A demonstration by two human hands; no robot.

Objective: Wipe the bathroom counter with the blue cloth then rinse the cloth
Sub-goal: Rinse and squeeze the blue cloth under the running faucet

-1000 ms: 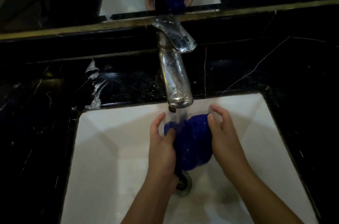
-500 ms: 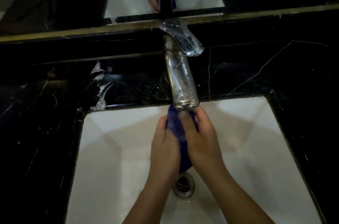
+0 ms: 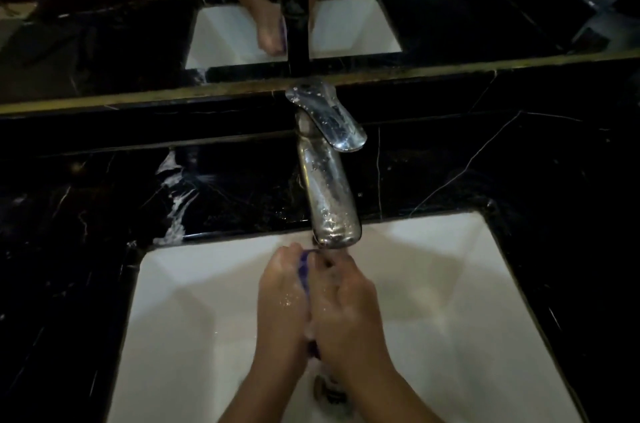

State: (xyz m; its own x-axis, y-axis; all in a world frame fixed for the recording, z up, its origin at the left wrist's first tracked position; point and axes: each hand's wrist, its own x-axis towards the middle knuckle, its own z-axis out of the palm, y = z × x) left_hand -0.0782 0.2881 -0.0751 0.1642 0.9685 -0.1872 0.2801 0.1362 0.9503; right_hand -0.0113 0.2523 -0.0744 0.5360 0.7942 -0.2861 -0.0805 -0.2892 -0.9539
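Only a thin strip of the blue cloth [image 3: 304, 270] shows, squeezed between my two hands under the chrome tap's spout [image 3: 334, 214]. My left hand [image 3: 282, 304] presses it from the left and my right hand [image 3: 343, 311] wraps it from the right, both held together over the white sink [image 3: 194, 301]. Water runs from the spout onto my fingers. Most of the cloth is hidden inside my palms. The drain [image 3: 329, 388] lies just below my wrists.
Black marble counter [image 3: 86, 232] surrounds the sink on all sides, with a white wet smear [image 3: 173, 207] behind the left corner. The tap lever [image 3: 329, 117] points toward me. A mirror [image 3: 450, 6] with a gold-trimmed lower edge reflects the sink and my arms.
My hands have closed together around the cloth, which was a loose bundle a second ago and is now almost fully hidden. They stay under the running spout.
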